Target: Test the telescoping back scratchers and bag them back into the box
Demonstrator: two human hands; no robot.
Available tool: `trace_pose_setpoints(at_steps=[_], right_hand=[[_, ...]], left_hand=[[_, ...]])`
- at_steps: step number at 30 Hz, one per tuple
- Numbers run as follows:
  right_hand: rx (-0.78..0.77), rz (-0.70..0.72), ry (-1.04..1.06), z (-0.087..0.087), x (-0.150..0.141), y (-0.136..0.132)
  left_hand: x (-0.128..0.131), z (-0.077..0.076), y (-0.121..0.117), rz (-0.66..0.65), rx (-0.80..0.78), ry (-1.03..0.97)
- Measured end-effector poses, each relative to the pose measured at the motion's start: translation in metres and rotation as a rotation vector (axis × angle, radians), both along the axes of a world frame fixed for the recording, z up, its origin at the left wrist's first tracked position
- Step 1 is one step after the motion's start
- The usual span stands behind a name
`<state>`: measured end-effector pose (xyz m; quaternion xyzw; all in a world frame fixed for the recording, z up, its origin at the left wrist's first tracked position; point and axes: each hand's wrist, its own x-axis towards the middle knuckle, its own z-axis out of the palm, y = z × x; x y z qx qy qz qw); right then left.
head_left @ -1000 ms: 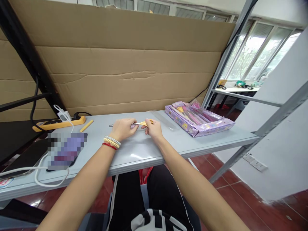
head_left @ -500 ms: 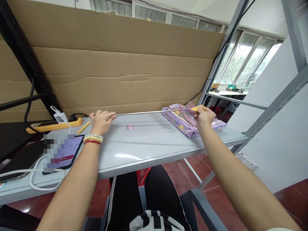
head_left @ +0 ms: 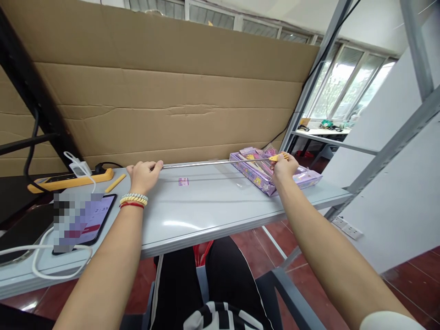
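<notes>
Grey worktop (head_left: pixel 206 215) set against a large sheet of brown cardboard (head_left: pixel 178 101); windows and a grey metal shelf frame to the right, red tiled floor below.

Left hand (head_left: pixel 142 175) near the back of the worktop, fingers closed around one end of a thin metal telescopic rod (head_left: pixel 206 163). Bead bracelets and a red string on that wrist.

Right hand (head_left: pixel 283 168) well apart to the right, fingers pinched shut on the rod's yellow handle (head_left: pixel 277 157). That hand sits over the near edge of a purple gift box (head_left: pixel 271 172).

Rod runs drawn out, nearly level, between the two hands, just above the worktop's back part and close to the cardboard. Handle end slightly higher than the left end.

Purple box lies at the right end of the worktop, clear front, pink and yellow items inside; details too small to tell.

Small purple label (head_left: pixel 183 181) lies flat on the worktop, below the rod's span, nearer the left hand.

Left side: orange power strip (head_left: pixel 68 179) with a white plug and cable, a short yellow stick (head_left: pixel 115 183) beside it, a phone (head_left: pixel 82 222) with screen lit (partly blurred), a white cable (head_left: pixel 44 259) looping in front of it.

Person seated, dark trousers visible under the worktop edge.
</notes>
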<state>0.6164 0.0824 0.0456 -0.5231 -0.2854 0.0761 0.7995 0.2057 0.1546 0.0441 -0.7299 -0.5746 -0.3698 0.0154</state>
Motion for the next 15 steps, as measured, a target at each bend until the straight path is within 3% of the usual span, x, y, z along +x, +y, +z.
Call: trace_pose_setpoints(at_steps=[5, 9, 11, 15], right_hand=[[-0.011, -0.099, 0.154, 0.0, -0.004, 0.005], [0.008, -0.152, 0.072, -0.01, -0.041, 0.013], [-0.022, -0.032, -0.003, -0.021, -0.081, 0.017], [-0.052, 0.371, -0.085, -0.042, -0.168, 0.021]], left_hand=[[0.008, 0.006, -0.009, 0.191, -0.015, 0.061], [0.031, 0.008, -0.023, 0.174, -0.097, 0.142], [0.046, 0.007, -0.031, 0.099, -0.137, 0.17], [0.061, 0.001, -0.038, -0.001, -0.172, 0.22]])
